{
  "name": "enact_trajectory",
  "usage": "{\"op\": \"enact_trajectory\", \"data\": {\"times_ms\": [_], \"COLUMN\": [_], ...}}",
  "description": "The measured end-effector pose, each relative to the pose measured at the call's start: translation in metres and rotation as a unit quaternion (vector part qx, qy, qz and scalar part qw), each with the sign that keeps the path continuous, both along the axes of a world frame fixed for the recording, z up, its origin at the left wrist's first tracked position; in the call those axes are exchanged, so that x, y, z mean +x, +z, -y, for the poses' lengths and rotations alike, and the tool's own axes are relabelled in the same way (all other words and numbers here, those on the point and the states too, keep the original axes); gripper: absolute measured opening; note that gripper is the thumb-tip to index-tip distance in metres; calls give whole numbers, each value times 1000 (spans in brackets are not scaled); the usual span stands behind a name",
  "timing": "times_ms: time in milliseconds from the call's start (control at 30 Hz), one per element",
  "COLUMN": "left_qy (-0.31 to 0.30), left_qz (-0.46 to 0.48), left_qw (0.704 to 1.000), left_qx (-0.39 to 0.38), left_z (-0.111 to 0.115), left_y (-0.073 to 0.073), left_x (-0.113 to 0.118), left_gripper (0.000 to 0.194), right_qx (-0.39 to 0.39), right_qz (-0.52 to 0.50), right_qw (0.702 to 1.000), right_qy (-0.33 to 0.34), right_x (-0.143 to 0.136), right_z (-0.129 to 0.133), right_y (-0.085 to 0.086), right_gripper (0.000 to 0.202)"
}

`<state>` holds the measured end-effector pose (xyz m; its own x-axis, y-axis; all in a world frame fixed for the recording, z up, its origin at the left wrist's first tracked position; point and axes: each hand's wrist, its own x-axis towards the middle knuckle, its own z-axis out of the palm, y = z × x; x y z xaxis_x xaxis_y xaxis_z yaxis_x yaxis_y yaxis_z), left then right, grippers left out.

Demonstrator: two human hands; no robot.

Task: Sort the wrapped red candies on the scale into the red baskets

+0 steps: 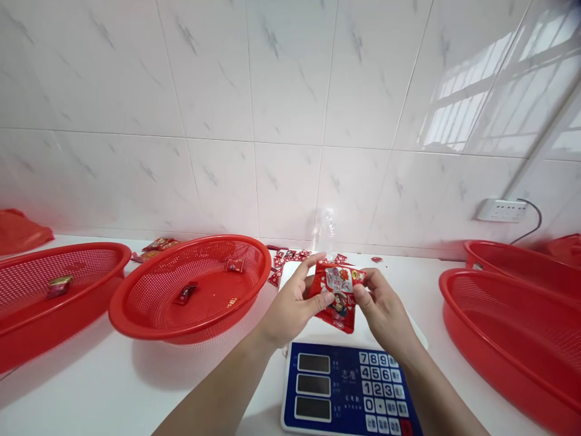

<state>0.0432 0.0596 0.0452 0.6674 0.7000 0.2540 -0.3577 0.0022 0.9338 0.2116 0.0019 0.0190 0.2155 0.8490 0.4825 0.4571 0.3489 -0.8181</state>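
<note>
my left grip and right grip are both clamped on the red packet, thumbs over its front, likely to keep it steady above the scale on the worktop. its printed face looks toward me; its long axis runs near upright, the lower end pointing down and slightly left.

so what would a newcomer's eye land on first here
Probably the shiny red packet, held near the middle of the picture between the left hand and the right hand. Next comes the scale's blue keypad panel with its dark displays, bottom centre. After that, the large red baskets on the right and left, the nearer left basket holding two small wrapped pieces.
</note>
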Motion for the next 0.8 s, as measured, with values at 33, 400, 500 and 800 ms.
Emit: {"op": "enact_trajectory", "data": {"times_ms": [33,400,500,800], "left_qy": [-9,-5,-10,-17], "left_qz": [-3,-70,-64,-139], "left_qw": [1000,994,994,978], "left_qx": [6,89,84,154], "left_z": [2,8,11,18], "left_y": [0,4,3,8], "left_x": [0,0,-1,-7], "left_gripper": [55,28,29,29], "right_qx": [-20,-39,-43,-38], "right_qz": [-9,-45,-94,-100], "right_qw": [999,997,991,989], "right_qy": [25,45,88,103], "right_x": [0,-11,-11,1], "right_z": [1,18,18,16], "right_y": [1,14,15,9], "right_gripper": [30,37,34,41]}}
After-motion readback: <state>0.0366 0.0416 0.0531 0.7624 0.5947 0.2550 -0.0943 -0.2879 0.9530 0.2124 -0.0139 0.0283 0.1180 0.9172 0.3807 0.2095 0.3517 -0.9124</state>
